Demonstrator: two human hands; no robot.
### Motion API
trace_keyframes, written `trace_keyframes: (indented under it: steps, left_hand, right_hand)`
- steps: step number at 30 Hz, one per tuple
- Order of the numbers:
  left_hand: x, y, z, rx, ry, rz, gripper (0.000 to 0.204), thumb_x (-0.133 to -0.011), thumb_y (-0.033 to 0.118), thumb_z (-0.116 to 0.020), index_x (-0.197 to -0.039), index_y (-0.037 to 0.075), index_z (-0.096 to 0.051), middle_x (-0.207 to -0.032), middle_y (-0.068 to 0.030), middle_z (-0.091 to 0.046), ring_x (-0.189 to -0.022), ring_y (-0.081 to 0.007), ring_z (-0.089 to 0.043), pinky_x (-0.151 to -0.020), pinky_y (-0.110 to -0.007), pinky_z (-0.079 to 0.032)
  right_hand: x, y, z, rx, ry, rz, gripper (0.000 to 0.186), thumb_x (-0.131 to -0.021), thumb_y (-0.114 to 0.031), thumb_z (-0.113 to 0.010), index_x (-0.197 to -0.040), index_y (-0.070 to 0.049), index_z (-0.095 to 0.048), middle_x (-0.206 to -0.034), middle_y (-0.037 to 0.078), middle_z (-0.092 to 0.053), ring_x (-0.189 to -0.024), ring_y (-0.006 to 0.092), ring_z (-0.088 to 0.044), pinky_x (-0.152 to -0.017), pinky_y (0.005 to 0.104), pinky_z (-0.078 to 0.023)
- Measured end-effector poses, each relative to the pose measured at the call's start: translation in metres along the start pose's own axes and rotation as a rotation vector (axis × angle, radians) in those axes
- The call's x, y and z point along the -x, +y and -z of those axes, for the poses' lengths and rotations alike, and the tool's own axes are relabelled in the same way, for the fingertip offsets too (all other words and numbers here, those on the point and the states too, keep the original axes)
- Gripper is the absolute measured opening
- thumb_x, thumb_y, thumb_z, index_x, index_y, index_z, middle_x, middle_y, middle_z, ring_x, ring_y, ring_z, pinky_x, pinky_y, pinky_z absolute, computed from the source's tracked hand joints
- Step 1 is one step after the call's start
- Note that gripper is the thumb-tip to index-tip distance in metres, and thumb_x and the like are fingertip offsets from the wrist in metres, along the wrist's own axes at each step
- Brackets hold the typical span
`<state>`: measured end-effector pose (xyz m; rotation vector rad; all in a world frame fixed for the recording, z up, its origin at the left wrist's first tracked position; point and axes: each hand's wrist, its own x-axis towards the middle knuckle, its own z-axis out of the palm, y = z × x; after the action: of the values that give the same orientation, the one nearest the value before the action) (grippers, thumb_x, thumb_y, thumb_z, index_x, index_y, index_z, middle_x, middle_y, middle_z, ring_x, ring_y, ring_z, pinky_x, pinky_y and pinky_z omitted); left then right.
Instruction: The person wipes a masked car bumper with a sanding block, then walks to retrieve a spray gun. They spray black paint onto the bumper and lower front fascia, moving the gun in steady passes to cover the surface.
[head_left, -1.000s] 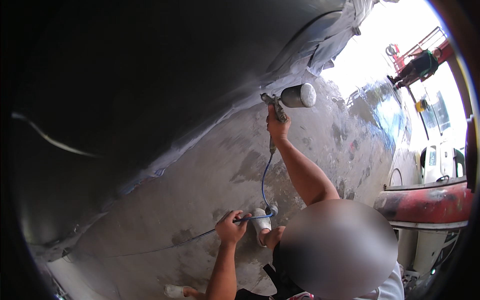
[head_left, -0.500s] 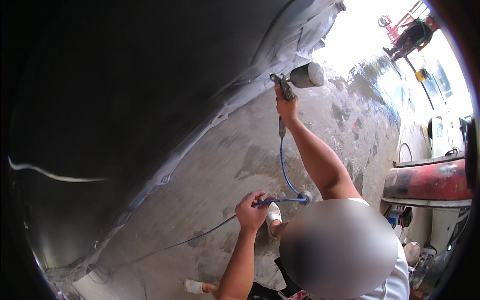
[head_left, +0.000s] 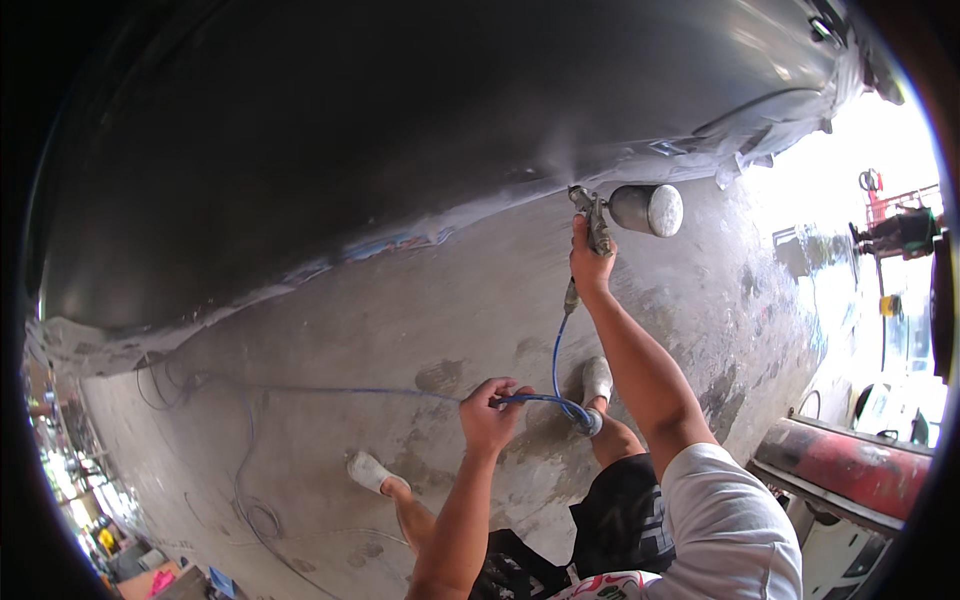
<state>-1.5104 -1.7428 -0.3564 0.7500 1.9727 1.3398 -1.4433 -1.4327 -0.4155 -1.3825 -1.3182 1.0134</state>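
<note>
My right hand (head_left: pixel 593 258) is closed around the grip of a spray gun (head_left: pixel 598 222) with a grey cup (head_left: pixel 645 210) on its side. The nozzle faces the lower part of a large dark, glossy vehicle panel (head_left: pixel 330 140), close to its edge, and a faint mist shows in front of it. From the gun's handle a blue air hose (head_left: pixel 557 355) hangs down and loops near a round grey fitting (head_left: pixel 590 423). Lower and to the left, my left hand (head_left: pixel 490 415) grips this hose, its fingers curled round it.
Crumpled masking sheet (head_left: pixel 470 210) lines the panel's lower edge. Hose coils (head_left: pixel 255 515) lie on the stained concrete floor (head_left: pixel 330 430). A red, scuffed body part (head_left: pixel 850 465) rests on a support at right. Another person (head_left: pixel 900 232) is at the far right.
The view has swung, so the panel's edge lies flatter and more floor shows at left. The spray gun now sits at another stretch of the edge, with mist visible. Both hands keep their holds.
</note>
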Motion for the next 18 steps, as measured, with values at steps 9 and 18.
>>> trace_keyframes:
  steps: [9,18]
  left_hand:
    - [0.036,-0.070,0.217,0.103,0.167,0.105,0.023,-0.080,0.016,-0.090,-0.093,0.003,-0.075,-0.072,0.0004,-0.065,-0.064,-0.0064,-0.052,-0.059,-0.023,-0.043]
    - [0.065,-0.145,0.384,0.193,0.375,0.250,0.024,-0.079,0.015,-0.090,-0.095,0.003,-0.076,-0.071,0.0006,-0.065,-0.064,-0.0057,-0.053,-0.058,-0.023,-0.042]
  right_hand:
    - [0.204,-0.043,-0.183,0.040,-0.114,0.002,0.039,-0.099,-0.036,-0.072,-0.082,-0.002,-0.062,-0.066,0.000,-0.056,-0.062,0.0109,-0.048,-0.059,0.0332,-0.041]
    - [0.379,-0.064,-0.366,0.009,-0.305,0.050,0.036,-0.101,-0.035,-0.070,-0.085,-0.003,-0.064,-0.066,-0.003,-0.055,-0.060,0.0077,-0.047,-0.055,0.0304,-0.039]
